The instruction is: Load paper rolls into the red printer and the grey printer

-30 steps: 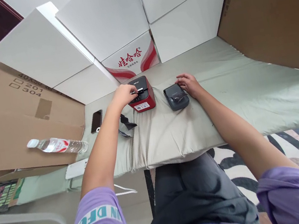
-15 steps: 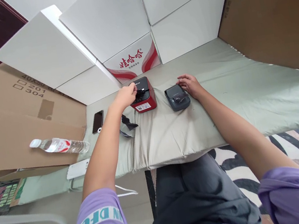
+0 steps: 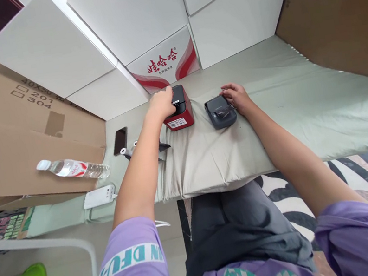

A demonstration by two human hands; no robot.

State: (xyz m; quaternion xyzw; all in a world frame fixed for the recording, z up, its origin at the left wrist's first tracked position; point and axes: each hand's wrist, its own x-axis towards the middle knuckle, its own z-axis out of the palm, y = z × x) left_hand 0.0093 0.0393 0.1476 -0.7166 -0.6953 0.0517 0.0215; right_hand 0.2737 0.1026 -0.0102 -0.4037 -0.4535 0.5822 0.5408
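Note:
My left hand (image 3: 163, 103) is over a small red box with a black top (image 3: 187, 117) that bears a white label on its near side. Its fingers are closed at the top, and a bit of something black shows at the fingertips; most of it is hidden by the hand. To the right, my right hand (image 3: 236, 97) lies beside a dark grey rounded device (image 3: 221, 114), fingers bent loosely and apart, the fingertips at its right rear corner. A piece of clear or dark film is on the device's top. Partly behind my left forearm lies dark crumpled plastic (image 3: 163, 146).
A phone (image 3: 120, 141), a lying water bottle (image 3: 75, 168) and a white power bank or adapter (image 3: 99, 197) are on the left. White cartons (image 3: 161, 64) stand along the back, brown cardboard (image 3: 343, 12) at the right. A greenish cloth (image 3: 265, 77) covers the table.
My left hand has shifted slightly right across the red box's top, and the black bundle at its fingers is now mostly covered. The right hand stays by the grey device. The view has shifted a little.

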